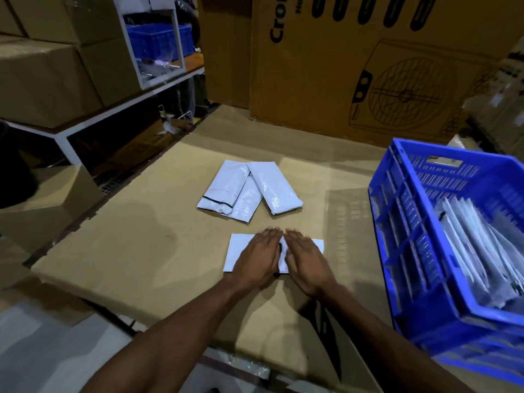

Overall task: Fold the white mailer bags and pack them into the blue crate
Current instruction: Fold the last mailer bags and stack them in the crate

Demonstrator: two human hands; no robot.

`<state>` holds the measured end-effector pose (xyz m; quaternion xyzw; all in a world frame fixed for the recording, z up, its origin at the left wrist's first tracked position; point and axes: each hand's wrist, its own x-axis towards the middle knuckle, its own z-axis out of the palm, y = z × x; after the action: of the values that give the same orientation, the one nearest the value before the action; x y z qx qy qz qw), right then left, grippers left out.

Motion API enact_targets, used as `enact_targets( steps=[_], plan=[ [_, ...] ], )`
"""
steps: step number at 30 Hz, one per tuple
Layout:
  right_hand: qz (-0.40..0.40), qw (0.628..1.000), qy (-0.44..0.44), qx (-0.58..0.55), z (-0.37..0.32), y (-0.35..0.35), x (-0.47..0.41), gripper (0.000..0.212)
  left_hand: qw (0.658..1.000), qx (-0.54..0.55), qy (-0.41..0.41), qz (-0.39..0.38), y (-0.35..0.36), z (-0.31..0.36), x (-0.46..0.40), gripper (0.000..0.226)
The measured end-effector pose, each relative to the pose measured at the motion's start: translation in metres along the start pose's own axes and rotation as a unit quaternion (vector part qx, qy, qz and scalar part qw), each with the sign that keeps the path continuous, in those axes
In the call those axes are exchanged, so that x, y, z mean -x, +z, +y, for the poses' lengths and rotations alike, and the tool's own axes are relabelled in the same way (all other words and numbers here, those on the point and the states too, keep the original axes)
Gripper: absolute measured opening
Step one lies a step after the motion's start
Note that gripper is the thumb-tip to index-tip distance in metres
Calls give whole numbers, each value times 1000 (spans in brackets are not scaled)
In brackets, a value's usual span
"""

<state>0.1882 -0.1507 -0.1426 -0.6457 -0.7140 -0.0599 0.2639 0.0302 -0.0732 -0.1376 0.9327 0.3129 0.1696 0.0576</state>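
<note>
Pressure is applied to the folded mailer bag point(237, 251) by both flat hands, left hand point(256, 258) and right hand point(306, 260), fingers straight, nothing gripped. Its long axis is laid crosswise on the table point(141, 236). The blue crate point(402, 251) is set to the right, so the right hand is judged nearer.

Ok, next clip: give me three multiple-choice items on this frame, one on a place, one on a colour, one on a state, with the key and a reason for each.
1. Where is the blue crate?
A. to the right of the hands
B. to the left of the hands
C. between the hands and the loose mailers

2. What colour is the mailer bag under the hands?
A. brown
B. white
C. black

3. How do the left hand and right hand lie?
A. both clenched in fists
B. flat, pressing the bag
C. lifting the bag in the air

Key: 1 A, the crate stands at the right edge of the cardboard surface. 2 B, its bare corners show white. 3 B, fingers are straight, palms down on the bag.
</note>
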Motion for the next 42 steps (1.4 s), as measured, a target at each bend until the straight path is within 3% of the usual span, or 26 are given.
enact_targets(
  steps=[4, 7, 13, 23, 42],
  plan=[
    [-47, 999, 15, 2, 3, 19, 1, 52, 998, 16, -52, -25, 14, 5, 5, 54],
    [-32, 998, -22, 44, 9, 30, 17, 48, 998, -51, -31, -19, 25, 2, 15, 53],
    [8, 995, -30, 93, 11, 34, 22, 46, 996, -75, -43, 6, 33, 3, 11, 55],
    [-47, 995, 8, 88, 9, 23, 19, 48, 994, -88, -61, -30, 30, 4, 10, 57],
    [-56, 991, 38, 117, 5, 21, 20, 48, 994, -100, -52, -7, 36, -1, 11, 58]
  ],
)
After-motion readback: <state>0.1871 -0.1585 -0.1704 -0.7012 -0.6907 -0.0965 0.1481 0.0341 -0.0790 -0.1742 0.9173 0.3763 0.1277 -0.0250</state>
